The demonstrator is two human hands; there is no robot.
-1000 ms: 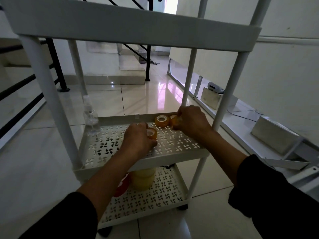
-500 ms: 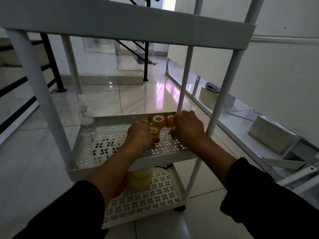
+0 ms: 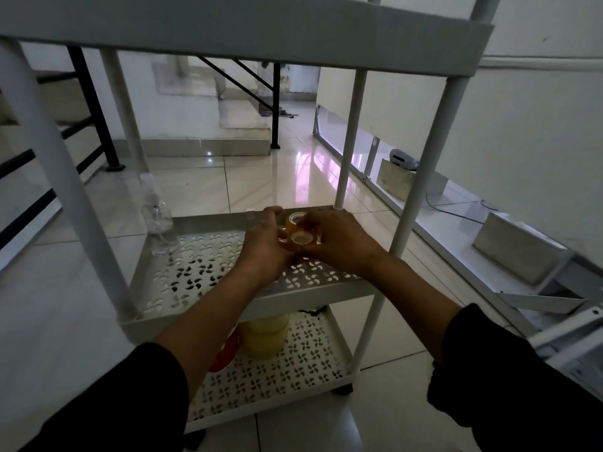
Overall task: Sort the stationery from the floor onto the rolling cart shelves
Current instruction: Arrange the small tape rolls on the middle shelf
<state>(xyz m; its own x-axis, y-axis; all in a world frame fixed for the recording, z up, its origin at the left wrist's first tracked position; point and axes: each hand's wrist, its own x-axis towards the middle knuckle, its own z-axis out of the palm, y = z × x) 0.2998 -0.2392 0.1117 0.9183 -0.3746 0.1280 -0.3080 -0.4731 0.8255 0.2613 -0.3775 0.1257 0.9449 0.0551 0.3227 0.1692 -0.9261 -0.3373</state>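
You see a white cart [image 3: 404, 220] whose middle shelf [image 3: 202, 272] and bottom shelf [image 3: 293, 370] are punched all over with a small pinwheel pattern. The two tape rolls [image 3: 298, 230] at the middle shelf's far edge are translucent amber with pale cores. On the bottom shelf stand pale yellow rolls [image 3: 264, 337] beside a red roll [image 3: 226, 352]. The bottle [image 3: 160, 223] at the far left corner is clear. Your sleeves [image 3: 509, 383] are black. The floor [image 3: 261, 181] is glossy cream tile with a pink reflection; the railing [image 3: 94, 109] is black.
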